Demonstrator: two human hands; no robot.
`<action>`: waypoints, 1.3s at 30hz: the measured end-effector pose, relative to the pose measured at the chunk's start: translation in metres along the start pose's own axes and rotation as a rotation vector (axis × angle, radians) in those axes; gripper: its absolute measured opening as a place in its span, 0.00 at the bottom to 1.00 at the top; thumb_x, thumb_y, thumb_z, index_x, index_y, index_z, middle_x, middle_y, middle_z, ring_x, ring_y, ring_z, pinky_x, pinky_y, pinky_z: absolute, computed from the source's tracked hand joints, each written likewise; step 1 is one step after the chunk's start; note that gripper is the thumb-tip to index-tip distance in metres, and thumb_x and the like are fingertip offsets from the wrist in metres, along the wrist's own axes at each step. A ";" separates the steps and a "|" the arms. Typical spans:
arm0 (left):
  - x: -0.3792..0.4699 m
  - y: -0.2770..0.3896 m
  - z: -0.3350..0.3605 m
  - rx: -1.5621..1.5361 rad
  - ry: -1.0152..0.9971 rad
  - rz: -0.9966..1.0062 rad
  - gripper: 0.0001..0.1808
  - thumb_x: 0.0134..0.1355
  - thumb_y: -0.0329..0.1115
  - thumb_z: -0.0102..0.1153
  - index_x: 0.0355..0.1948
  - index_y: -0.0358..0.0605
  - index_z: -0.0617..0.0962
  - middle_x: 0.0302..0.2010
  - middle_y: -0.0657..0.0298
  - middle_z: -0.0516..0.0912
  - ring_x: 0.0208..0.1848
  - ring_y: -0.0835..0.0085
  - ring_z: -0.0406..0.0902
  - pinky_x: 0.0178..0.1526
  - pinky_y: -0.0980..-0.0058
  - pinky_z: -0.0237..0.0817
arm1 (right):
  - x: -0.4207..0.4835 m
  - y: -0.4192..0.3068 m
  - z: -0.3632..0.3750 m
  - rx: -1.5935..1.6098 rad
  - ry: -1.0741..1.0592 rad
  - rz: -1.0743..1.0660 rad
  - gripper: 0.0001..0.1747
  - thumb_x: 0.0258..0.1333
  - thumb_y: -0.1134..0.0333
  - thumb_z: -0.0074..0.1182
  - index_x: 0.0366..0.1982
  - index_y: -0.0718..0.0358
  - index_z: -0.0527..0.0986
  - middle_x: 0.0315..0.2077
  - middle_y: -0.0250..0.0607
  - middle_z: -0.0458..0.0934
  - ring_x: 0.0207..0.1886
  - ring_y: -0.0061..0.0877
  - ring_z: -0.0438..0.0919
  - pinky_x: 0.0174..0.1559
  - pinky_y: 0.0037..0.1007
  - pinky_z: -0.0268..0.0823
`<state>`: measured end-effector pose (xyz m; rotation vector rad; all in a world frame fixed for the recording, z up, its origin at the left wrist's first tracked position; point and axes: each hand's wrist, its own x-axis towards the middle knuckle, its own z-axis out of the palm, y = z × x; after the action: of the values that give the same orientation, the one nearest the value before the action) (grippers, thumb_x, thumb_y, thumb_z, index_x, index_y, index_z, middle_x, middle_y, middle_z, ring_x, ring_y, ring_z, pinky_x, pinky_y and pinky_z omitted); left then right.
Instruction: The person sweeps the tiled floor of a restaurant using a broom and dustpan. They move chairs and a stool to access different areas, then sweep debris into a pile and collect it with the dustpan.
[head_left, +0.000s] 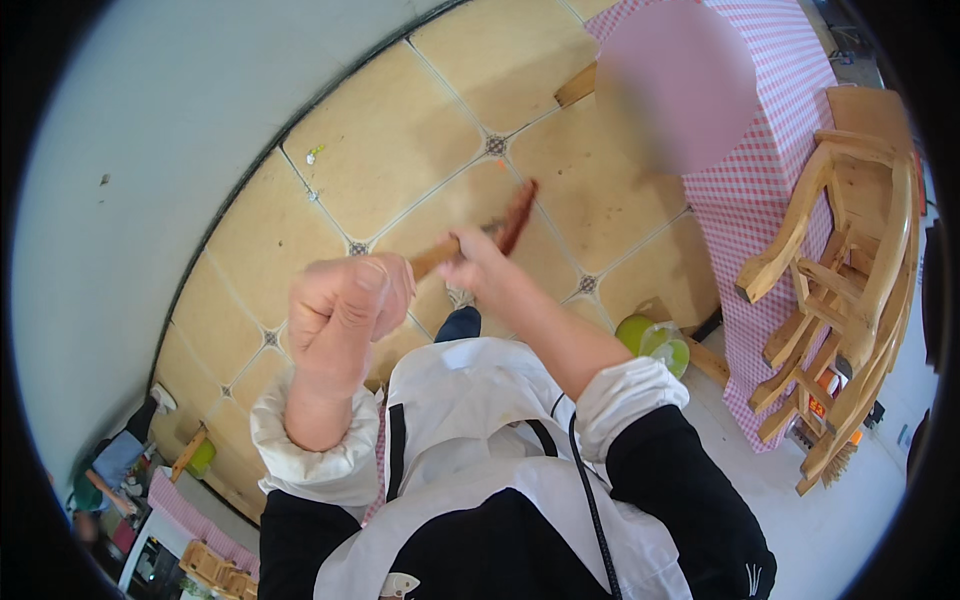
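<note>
My left hand (349, 304) is closed in a fist around the upper end of a wooden handle (433, 259). Lower down the same handle, my right hand (478, 262) grips it close to the head. The reddish-brown broom head (519, 217) is motion-blurred and slants over the beige tiled floor (420, 180); whether it touches the tiles I cannot tell. A small orange scrap (501, 163) lies on the floor just beyond it. Green and white litter (313, 155) lies nearer the wall.
Wooden chairs (832, 277) rest upturned on a table with a pink checked tablecloth (757, 217) at right. A green bin (637, 334) with a plastic bag stands below it. The pale wall (172, 127) curves along the left. Another person (120, 450) is at lower left.
</note>
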<state>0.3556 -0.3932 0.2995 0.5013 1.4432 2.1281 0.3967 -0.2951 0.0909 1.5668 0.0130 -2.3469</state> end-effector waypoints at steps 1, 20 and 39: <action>0.005 0.004 -0.003 0.083 -0.010 0.048 0.21 0.58 0.32 0.40 0.09 0.39 0.59 0.10 0.66 0.60 0.14 0.76 0.54 0.20 0.77 0.47 | -0.004 -0.005 0.022 -0.060 -0.056 0.009 0.03 0.46 0.75 0.40 0.21 0.61 0.62 0.16 0.34 0.66 0.18 0.23 0.67 0.23 0.23 0.64; -0.021 -0.105 0.059 -0.261 -0.057 -0.112 0.20 0.58 0.38 0.36 0.10 0.47 0.57 0.09 0.68 0.58 0.13 0.74 0.52 0.23 0.72 0.47 | -0.058 -0.060 -0.146 0.308 0.203 -0.356 0.05 0.44 0.75 0.44 0.19 0.62 0.62 0.17 0.37 0.65 0.22 0.26 0.67 0.27 0.28 0.65; 0.054 -0.085 0.036 0.007 0.127 0.054 0.22 0.62 0.34 0.31 0.10 0.45 0.57 0.08 0.67 0.58 0.13 0.77 0.55 0.23 0.77 0.49 | 0.028 -0.127 -0.002 -0.117 0.068 -0.202 0.01 0.47 0.73 0.40 0.25 0.60 0.63 0.20 0.36 0.66 0.22 0.27 0.68 0.24 0.31 0.65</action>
<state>0.3507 -0.3089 0.2341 0.4192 1.5227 2.2334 0.3548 -0.1819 0.0434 1.6547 0.3327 -2.3907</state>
